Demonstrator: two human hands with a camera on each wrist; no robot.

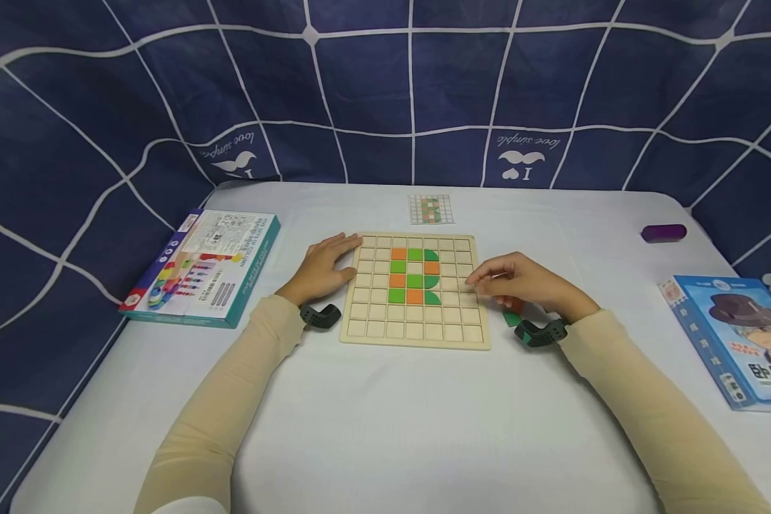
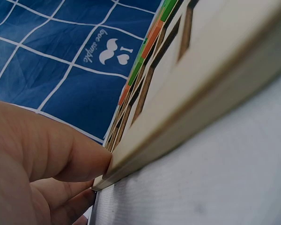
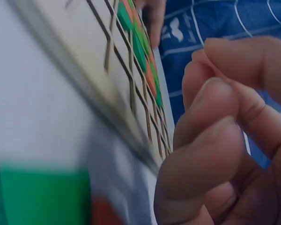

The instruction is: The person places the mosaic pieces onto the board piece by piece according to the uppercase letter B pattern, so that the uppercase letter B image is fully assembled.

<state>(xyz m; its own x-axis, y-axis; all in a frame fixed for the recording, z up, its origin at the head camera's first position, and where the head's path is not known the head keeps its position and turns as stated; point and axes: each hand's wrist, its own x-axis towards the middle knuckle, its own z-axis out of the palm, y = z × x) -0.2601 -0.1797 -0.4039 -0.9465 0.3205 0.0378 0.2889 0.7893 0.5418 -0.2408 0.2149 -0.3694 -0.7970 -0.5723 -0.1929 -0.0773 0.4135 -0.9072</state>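
Note:
A pale wooden grid board lies on the table with orange squares, light green squares and dark green curved tiles in its middle cells. My left hand rests at the board's upper left edge, fingers extended. In the left wrist view its thumb touches the board's rim. Over the right edge of the board hovers my right hand, fingers loosely bent; no tile shows between them in the right wrist view. Below this hand lie a loose green tile and a reddish-orange one, partly hidden.
Behind the board lies a pattern card with a coloured grid. A toy box sits at the left, and a blue box at the right. A purple object lies near the right back.

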